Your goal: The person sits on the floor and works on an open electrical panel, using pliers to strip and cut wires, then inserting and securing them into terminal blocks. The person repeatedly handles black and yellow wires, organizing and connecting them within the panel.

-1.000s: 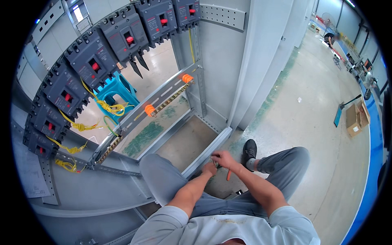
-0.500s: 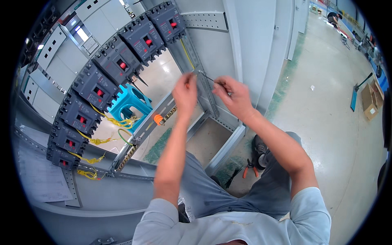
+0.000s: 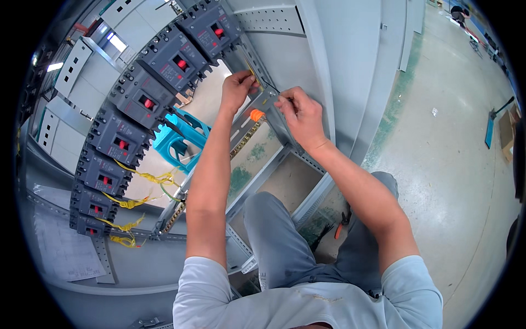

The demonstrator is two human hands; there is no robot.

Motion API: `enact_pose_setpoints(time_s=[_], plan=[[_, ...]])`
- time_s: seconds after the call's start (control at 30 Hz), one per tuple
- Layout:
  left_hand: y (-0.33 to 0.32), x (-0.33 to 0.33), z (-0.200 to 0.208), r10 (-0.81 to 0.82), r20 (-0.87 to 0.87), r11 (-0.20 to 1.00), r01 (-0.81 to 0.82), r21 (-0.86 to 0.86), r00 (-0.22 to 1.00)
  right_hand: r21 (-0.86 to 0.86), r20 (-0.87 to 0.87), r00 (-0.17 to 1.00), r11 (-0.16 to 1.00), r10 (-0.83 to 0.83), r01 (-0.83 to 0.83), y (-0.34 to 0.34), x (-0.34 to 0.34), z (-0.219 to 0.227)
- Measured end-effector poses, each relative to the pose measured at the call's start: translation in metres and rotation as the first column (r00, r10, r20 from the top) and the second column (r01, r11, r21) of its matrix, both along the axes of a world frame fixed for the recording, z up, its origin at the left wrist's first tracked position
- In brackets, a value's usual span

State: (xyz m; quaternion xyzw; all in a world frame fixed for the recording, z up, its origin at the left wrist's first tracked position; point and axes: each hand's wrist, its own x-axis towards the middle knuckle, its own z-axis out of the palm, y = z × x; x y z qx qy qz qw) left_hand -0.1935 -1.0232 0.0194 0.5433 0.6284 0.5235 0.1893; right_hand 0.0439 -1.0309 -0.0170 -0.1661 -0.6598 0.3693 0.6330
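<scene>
My left hand (image 3: 238,92) is pinching yellow wire (image 3: 250,67), my right hand (image 3: 301,114) a black strip (image 3: 269,85); upper-left breakers (image 3: 167,61) are showing tiny print.

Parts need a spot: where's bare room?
Floor is bare between right knee and blue-bladed tool, nearer than the white scrap. Crowded: between the legs, by orange-handled pliers and black strands; rail end, by left hand and right hand.

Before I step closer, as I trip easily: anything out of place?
Yes: orange-handled pliers and black strips lie loose on the floor by the person's right leg, where a foot might catch them.
</scene>
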Motion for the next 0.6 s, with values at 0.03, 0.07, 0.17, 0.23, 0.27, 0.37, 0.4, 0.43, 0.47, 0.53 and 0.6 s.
enact_pose_setpoints(time_s=[0.03,0.07,0.17,0.23,0.27,0.37,0.4,0.43,0.47,0.53,0.6], plan=[[0.004,-0.002,-0.001,-0.015,0.003,1.000,0.015,-0.007,1.000,0.002,0.001,1.000,1.000,0.003,-0.003,0.001,-0.001,-0.001],[0.007,-0.004,-0.001,-0.030,0.006,0.999,0.030,-0.014,1.000,-0.001,-0.002,1.000,1.000,0.006,-0.006,0.003,-0.002,-0.003],[0.009,-0.022,-0.010,-0.124,0.072,0.990,0.128,-0.055,0.990,-0.004,-0.011,0.999,0.999,0.037,-0.037,0.001,-0.007,-0.003],[0.012,-0.016,-0.011,-0.139,0.147,0.989,0.144,-0.024,0.979,0.002,-0.004,1.000,1.000,0.023,-0.023,0.011,-0.005,-0.004],[0.013,-0.013,-0.012,-0.147,0.184,0.989,0.151,-0.008,0.972,0.000,0.007,1.000,1.000,0.020,-0.020,0.015,-0.003,-0.005],[0.008,-0.016,-0.018,-0.162,0.156,0.986,0.165,-0.010,0.974,-0.017,0.024,0.999,0.999,0.031,-0.031,0.013,-0.002,-0.005],[0.008,-0.017,-0.019,-0.171,0.151,0.985,0.175,-0.013,0.974,-0.018,0.027,0.999,0.999,0.036,-0.035,0.012,-0.001,-0.004],[0.006,-0.018,-0.020,-0.180,0.147,0.983,0.184,-0.016,0.973,-0.019,0.030,0.999,0.999,0.041,-0.040,0.011,-0.001,-0.005],[0.005,-0.019,-0.022,-0.188,0.143,0.981,0.193,-0.019,0.972,-0.024,0.039,0.998,0.999,0.044,-0.043,0.010,-0.002,-0.006],[0.003,-0.018,-0.019,-0.104,0.119,0.993,0.109,-0.041,0.987,-0.025,0.059,0.998,0.999,0.039,-0.037,0.011,-0.001,-0.006],[-0.002,-0.017,-0.015,-0.104,0.139,0.992,0.112,-0.054,0.985,-0.040,0.068,0.997,0.998,0.041,-0.038,0.012,0.000,-0.006]])
